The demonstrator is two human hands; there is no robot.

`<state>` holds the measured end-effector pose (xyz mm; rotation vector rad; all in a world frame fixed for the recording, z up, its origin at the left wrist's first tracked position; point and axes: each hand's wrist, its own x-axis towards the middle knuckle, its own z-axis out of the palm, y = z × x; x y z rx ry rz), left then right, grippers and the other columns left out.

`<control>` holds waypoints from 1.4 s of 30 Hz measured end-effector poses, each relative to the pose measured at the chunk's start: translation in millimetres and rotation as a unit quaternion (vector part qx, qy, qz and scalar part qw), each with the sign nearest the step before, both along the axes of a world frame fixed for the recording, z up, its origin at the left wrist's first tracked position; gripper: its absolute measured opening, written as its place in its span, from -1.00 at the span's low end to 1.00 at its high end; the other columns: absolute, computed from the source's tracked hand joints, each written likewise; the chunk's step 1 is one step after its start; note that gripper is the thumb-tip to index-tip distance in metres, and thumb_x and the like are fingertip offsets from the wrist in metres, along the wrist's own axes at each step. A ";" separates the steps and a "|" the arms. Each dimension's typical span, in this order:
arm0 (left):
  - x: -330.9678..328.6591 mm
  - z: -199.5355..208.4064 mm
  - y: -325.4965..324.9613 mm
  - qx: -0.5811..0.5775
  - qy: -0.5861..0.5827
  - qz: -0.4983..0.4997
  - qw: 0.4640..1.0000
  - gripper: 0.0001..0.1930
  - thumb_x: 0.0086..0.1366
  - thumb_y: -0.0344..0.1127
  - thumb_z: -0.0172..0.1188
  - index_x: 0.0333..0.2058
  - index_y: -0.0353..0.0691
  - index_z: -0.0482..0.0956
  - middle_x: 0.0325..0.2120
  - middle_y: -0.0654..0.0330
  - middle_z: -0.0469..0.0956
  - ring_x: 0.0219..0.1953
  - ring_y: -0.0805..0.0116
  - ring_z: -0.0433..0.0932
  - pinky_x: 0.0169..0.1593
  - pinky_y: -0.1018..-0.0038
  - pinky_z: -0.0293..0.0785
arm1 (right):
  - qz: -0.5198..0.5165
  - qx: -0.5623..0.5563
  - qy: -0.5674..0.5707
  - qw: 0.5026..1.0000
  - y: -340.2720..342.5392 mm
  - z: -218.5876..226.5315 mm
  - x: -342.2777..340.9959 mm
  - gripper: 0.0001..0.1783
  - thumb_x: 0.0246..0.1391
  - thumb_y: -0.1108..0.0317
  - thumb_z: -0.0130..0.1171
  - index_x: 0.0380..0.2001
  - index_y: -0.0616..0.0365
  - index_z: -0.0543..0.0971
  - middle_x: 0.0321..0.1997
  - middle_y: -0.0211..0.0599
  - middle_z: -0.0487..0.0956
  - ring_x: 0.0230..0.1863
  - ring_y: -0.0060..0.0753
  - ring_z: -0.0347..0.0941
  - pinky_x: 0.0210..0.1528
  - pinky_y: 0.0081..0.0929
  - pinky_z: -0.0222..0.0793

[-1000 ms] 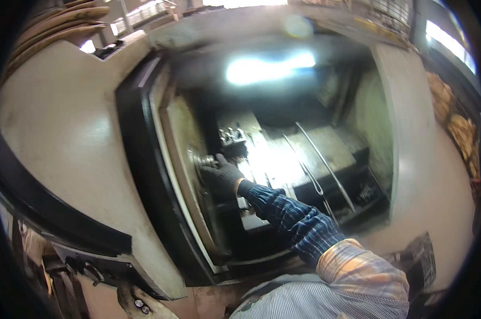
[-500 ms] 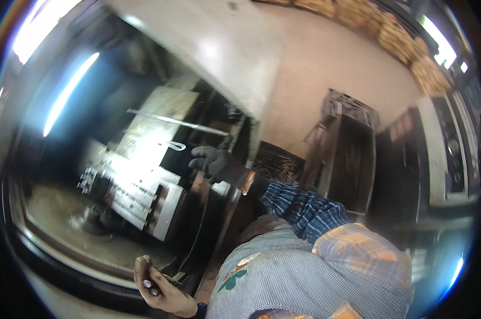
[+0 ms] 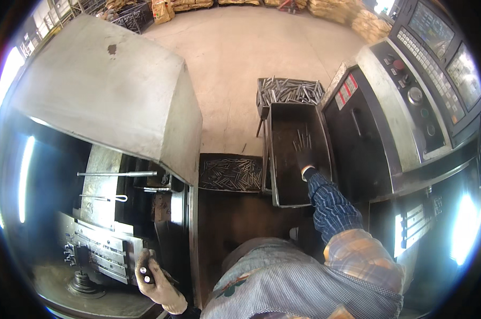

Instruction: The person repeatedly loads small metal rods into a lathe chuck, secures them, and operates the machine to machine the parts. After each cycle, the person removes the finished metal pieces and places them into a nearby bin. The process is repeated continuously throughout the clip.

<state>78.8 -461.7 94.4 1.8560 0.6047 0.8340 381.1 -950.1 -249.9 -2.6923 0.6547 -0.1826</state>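
Observation:
My left hand (image 3: 154,282), in a pale, stained work glove, is closed around short metal rods. Two bright round rod ends (image 3: 145,274) show between its fingers. It is beside the slotted metal fixture (image 3: 105,250) inside the machine at left. My right hand (image 3: 305,157), in a dark glove, reaches down into a deep dark metal tray (image 3: 279,183). A few slim metal rods (image 3: 303,139) lie right at its fingertips. The dark glove blends with the tray, so whether the fingers grip the rods is unclear.
Behind the tray stands a bin heaped with metal rods (image 3: 291,91). A lower bin (image 3: 229,171) of small rods sits left of it. A control panel (image 3: 410,95) rises at right. A pale machine cover (image 3: 107,90) is at left, near a long rod (image 3: 118,174) and a looped tool (image 3: 120,198).
My right hand has moved from the machine on the left across into the tray. My left hand stays closed on its rods. The view has turned rightward.

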 end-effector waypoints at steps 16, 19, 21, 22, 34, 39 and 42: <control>51.5 -20.4 -116.2 -0.036 0.052 -0.120 0.991 -0.73 0.34 -0.63 0.08 -0.01 -0.49 0.61 -0.14 0.01 0.66 -0.10 0.27 0.65 0.05 0.42 0.59 | 0.070 0.266 0.049 0.960 -40.1 -92.2 7.0 -0.91 0.19 0.34 0.17 -0.26 0.02 0.62 -0.32 -0.30 0.64 -0.29 -0.34 0.60 -0.31 -0.36 0.50; 55.8 -13.6 -142.6 -0.037 0.060 -0.142 0.987 -0.73 0.31 -0.62 0.10 -0.03 -0.49 0.61 -0.16 0.01 0.66 -0.11 0.26 0.65 0.03 0.40 0.59 | 0.055 0.761 0.009 0.646 -12.0 31.3 -42.2 -0.97 0.18 0.37 0.19 -0.36 0.01 0.55 -0.44 -0.43 0.54 -0.45 -0.50 0.52 -0.41 -0.43 0.48; 65.5 -4.0 -164.4 -0.057 0.052 -0.192 0.978 -0.74 0.29 -0.64 0.12 -0.06 -0.48 0.63 -0.21 0.03 0.68 -0.14 0.27 0.65 0.04 0.40 0.59 | 0.042 0.785 -0.024 0.617 -7.8 116.3 -80.1 -0.92 0.17 0.41 0.20 -0.24 0.08 0.57 -0.37 -0.43 0.56 -0.45 -0.50 0.51 -0.37 -0.44 0.51; 72.9 -1.2 -175.7 -0.012 0.027 -0.236 0.971 -0.75 0.29 -0.64 0.13 -0.07 -0.46 0.63 -0.21 0.04 0.68 -0.17 0.33 0.64 -0.04 0.46 0.59 | 0.063 0.792 -0.022 0.607 -14.7 149.2 -99.3 -0.87 0.18 0.41 0.20 -0.19 0.09 0.57 -0.35 -0.43 0.57 -0.43 -0.49 0.52 -0.35 -0.45 0.51; 105.6 28.0 -364.5 0.021 0.074 -0.581 0.811 -0.77 0.26 -0.55 0.30 -0.10 -0.31 0.71 -0.13 0.10 0.71 -0.12 0.35 0.67 -0.04 0.50 0.54 | 0.152 0.606 -0.177 0.761 -126.0 329.6 -316.2 -0.61 0.32 0.18 0.27 0.06 0.22 0.60 -0.02 -0.38 0.62 0.00 -0.53 0.51 0.09 -0.47 0.47; 86.5 36.1 -459.5 0.048 -0.008 -0.750 0.659 -0.80 0.29 -0.51 0.29 -0.11 -0.33 0.71 -0.17 0.11 0.72 -0.12 0.37 0.66 -0.02 0.47 0.54 | 0.072 0.484 -0.288 0.823 -162.0 345.5 -406.5 -0.60 0.34 0.21 0.24 0.10 0.24 0.58 0.01 -0.35 0.61 0.05 -0.51 0.51 0.14 -0.46 0.46; 57.5 40.8 -525.7 0.052 -0.033 -0.837 0.543 -0.77 0.32 -0.46 0.30 -0.05 -0.32 0.69 -0.16 0.05 0.71 -0.14 0.29 0.69 -0.04 0.47 0.57 | -0.020 0.398 -0.351 0.847 -172.0 341.8 -459.7 -0.63 0.35 0.30 0.23 0.13 0.25 0.56 -0.02 -0.32 0.63 0.02 -0.50 0.53 0.13 -0.46 0.47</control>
